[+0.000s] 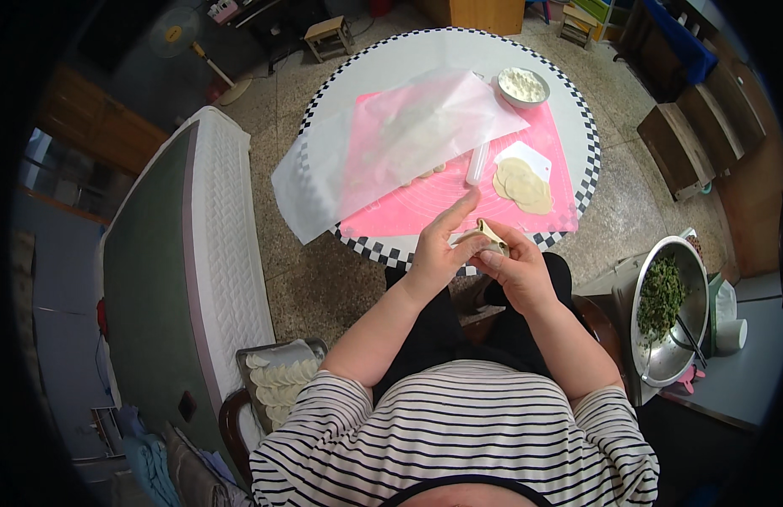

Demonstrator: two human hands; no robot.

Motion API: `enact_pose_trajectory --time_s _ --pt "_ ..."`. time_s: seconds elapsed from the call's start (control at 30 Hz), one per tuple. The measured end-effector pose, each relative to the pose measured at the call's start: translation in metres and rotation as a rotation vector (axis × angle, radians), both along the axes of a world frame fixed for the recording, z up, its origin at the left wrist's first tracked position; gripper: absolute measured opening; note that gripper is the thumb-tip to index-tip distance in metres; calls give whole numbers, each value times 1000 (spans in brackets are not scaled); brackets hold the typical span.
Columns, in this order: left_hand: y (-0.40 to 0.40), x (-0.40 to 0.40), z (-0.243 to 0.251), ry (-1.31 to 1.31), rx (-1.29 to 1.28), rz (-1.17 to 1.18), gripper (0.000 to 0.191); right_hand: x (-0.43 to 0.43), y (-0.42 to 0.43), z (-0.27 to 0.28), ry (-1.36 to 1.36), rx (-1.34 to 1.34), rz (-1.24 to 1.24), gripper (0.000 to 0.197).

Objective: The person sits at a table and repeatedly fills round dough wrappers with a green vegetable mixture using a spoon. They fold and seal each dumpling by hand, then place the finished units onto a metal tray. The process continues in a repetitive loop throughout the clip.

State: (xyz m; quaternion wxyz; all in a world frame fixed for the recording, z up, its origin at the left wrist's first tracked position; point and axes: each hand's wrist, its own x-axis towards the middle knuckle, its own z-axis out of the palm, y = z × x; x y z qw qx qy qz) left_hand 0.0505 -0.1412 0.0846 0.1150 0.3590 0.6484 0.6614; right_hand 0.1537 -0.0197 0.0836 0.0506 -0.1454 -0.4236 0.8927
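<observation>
Between my two hands is a partly folded dumpling [486, 232], its dough wrapper pinched around a dark green filling that shows at the open edge. My left hand [443, 244] grips it with the thumb, index finger extended forward. The fingers and thumb of my right hand [517, 269] pinch its other side. Both hands are above the near edge of the round table. Just beyond them, a stack of round dough wrappers [524, 187] lies partly over a white dough scraper [536, 156] on the pink silicone mat [423, 218]. A clear rolling pin [477, 166] lies left of the wrappers.
A translucent sheet [423, 120] covers dough pieces on the mat. A bowl of flour [523, 87] stands at the back right. To my right is a steel basin [700, 298] of chopped green filling [661, 295] with chopsticks [688, 339]. A tray of dumplings [280, 386] sits at my left.
</observation>
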Motion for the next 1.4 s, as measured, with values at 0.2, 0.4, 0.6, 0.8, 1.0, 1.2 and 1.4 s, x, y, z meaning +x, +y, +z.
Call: enact_pose_trajectory --time_s 0.2,0.4,0.6,0.8,1.0,1.2,1.4 --pt "-4 -3 -7 -248 42 -210 28 3 0 0 -7 -39 59 51" --pt "-2 1 -7 144 -37 -36 16 4 3 0 -14 -32 116 44" --pt "1 7 -14 9 138 -69 40 2 8 7 13 -6 101 43" --pt "-1 6 -22 -495 126 -306 56 -4 24 11 -31 233 123 44" --pt "3 12 -26 -917 293 -377 43 -5 29 20 32 560 56 42" --pt "8 17 -24 -1034 467 -287 36 4 30 26 112 1061 -234 36" --pt "9 21 -21 -1021 484 -331 35 2 27 27 292 1332 -291 30"
